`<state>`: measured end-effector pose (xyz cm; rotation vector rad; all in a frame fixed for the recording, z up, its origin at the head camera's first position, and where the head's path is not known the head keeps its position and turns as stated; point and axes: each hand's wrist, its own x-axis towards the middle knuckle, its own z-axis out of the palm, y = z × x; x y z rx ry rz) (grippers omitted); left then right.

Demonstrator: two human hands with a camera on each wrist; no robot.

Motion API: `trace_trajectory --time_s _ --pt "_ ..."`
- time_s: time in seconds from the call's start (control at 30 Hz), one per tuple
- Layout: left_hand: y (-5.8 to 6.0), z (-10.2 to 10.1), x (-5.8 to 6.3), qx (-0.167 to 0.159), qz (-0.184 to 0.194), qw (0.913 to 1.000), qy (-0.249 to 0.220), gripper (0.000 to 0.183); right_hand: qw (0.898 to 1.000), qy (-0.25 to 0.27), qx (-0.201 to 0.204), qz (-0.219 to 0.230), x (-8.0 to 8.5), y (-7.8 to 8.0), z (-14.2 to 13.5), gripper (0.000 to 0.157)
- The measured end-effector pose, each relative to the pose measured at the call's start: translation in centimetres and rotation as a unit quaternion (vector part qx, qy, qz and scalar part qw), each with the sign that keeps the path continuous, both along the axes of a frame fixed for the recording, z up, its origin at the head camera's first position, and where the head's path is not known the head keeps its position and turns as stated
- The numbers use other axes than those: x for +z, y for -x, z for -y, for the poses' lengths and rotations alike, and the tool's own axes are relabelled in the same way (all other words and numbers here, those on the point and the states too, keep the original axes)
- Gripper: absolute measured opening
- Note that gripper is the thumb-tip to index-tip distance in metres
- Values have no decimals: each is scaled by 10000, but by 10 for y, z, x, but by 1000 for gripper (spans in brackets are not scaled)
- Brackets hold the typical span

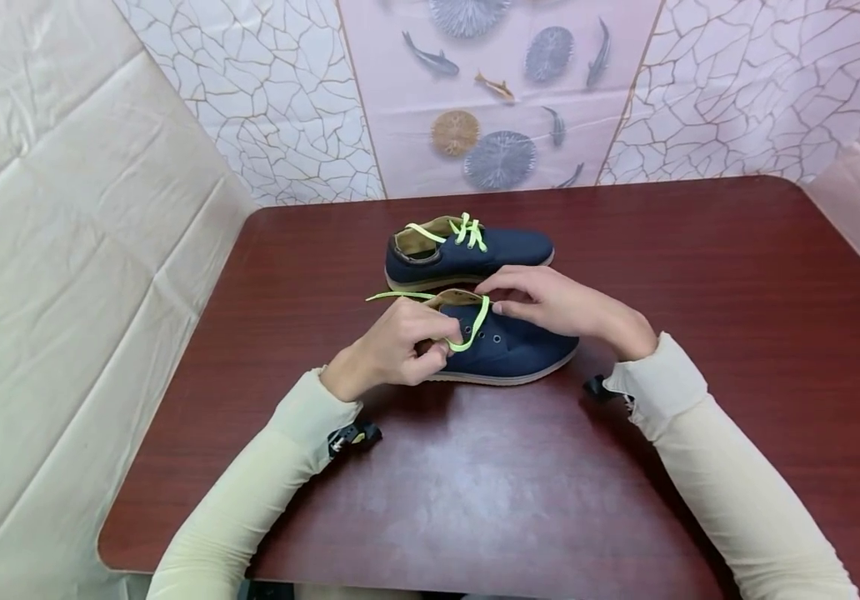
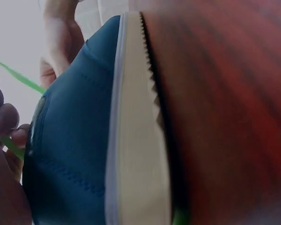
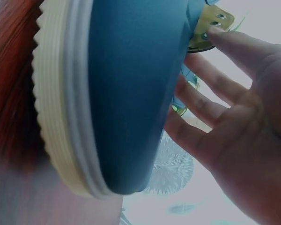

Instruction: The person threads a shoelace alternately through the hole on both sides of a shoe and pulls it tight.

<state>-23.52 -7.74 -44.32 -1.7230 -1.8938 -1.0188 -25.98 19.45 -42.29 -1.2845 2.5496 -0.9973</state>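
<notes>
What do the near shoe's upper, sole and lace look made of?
Upper: probably fabric, matte navy, stitched; weave too blurred to confirm. Sole: likely rubber, dull cream, ribbed with a toothed edge. Lace: apparently textile, flat, neon, curving limply.

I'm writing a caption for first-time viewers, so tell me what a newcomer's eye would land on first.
Probably the neon yellow-green lace, looping over the side of the nearer navy shoe to the person's left grip, which pinches it. Next comes the matching farther shoe, lying just behind on the dark red table. Beyond the table's far edge, the fish-printed panel stands out at the top centre.
</notes>
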Motion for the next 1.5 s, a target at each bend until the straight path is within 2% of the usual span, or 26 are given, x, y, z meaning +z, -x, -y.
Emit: trace_trajectory --time_s 0.13,0.3,0.43,0.57,0.67,0.87,1.0,1.1,1.17,1.33,1.5 --pt "5 7 6 -46 2 10000 73 16 9996 -14 -261 -68 2 2 -1 17" --pt "11 23 13 160 176 9996 146 22 9986 -84 -489 -198 3 3 -2 9" --pt "19 40 17 299 559 9978 210 29 9980 -158 -605 -89 3 4 -5 5" --pt "27 55 18 471 1091 9927 208 58 9975 -336 -616 41 4 6 -11 5" --pt "33 65 16 728 1435 9865 308 69 9967 -529 -596 168 5 6 -16 6" --pt "44 89 7 1378 2175 9648 531 60 9935 -797 -694 432 9 8 -28 11" --pt "50 103 3 1918 2734 9397 733 55 9922 -852 -761 497 16 9 -35 12" --pt "54 110 0 2206 3078 9202 997 52 9907 -916 -802 601 21 10 -40 11" --pt "58 112 -2 2262 3293 9090 1192 50 9892 -981 -860 662 23 10 -45 11" --pt "63 117 -7 2243 3549 8902 1770 48 9866 -1113 -997 655 25 11 -53 9" --pt "63 120 -10 2244 3495 8833 2173 44 9878 -1231 -916 257 18 13 -56 4"
